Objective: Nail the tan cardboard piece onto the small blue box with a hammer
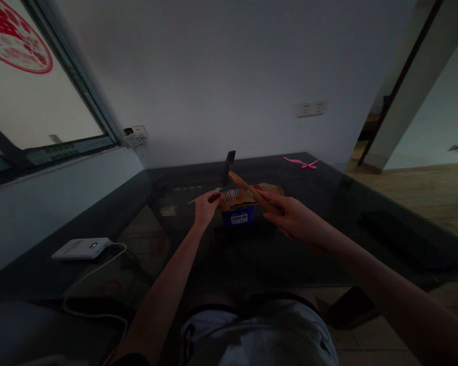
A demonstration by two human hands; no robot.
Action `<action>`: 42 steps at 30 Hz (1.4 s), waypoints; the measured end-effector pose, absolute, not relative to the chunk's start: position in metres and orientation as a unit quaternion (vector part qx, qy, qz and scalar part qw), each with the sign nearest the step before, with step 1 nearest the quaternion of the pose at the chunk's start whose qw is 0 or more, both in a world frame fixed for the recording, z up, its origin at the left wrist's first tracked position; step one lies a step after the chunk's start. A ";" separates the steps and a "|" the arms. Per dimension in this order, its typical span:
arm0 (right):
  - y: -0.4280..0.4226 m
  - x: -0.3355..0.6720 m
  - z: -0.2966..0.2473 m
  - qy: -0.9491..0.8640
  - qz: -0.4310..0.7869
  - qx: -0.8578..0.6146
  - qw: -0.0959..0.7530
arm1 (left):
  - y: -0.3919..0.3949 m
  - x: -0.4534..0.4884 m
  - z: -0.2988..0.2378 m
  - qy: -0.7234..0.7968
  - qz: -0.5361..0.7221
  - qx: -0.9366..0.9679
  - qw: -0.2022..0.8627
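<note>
Here, right hand point(292, 213) clasps a hammer point(244, 185), left hand point(206, 207) pinched together at cardboard point(232, 196) atop blue container point(239, 216).

Mid-frame there are two bare hands, one left hand point(206, 207) and one right hand point(290, 212), one wooden-handled hammer point(244, 184) with a dark head and one blue box point(237, 216). One white rectangular device point(80, 249) lies lower left, one thin pink piece point(308, 165) upper right, one round red-and-white decal point(23, 43) upper left.
</note>
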State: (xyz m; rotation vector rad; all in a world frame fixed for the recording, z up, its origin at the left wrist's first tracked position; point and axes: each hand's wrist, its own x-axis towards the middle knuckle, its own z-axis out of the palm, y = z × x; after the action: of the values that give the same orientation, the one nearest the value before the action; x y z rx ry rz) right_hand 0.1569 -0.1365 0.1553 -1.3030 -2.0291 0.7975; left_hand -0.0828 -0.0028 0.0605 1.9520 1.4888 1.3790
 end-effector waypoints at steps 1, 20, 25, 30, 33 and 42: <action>-0.136 0.156 0.155 -0.767 0.293 -0.490 0.293 | -0.002 -0.082 0.060 0.520 0.482 0.687 0.156; -0.130 0.154 0.146 -0.786 0.262 -0.468 0.307 | -0.005 -0.076 0.060 0.525 0.458 0.714 0.067; -0.132 0.152 0.145 -0.773 0.299 -0.479 0.289 | -0.004 -0.076 0.060 0.512 0.468 0.719 0.045; -0.131 0.154 0.142 -0.767 0.314 -0.480 0.288 | -0.003 -0.075 0.059 0.502 0.474 0.722 0.051; -0.132 0.154 0.142 -0.763 0.316 -0.484 0.288 | -0.003 -0.074 0.060 0.511 0.468 0.719 0.047; -0.133 0.152 0.142 -0.763 0.323 -0.474 0.297 | -0.005 -0.075 0.059 0.528 0.450 0.719 0.020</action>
State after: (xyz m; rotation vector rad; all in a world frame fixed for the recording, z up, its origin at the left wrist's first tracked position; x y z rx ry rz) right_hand 0.1518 -0.1334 0.1423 -1.2616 -2.0296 0.8593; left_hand -0.0750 -0.0047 0.0589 2.2313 1.6393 1.3970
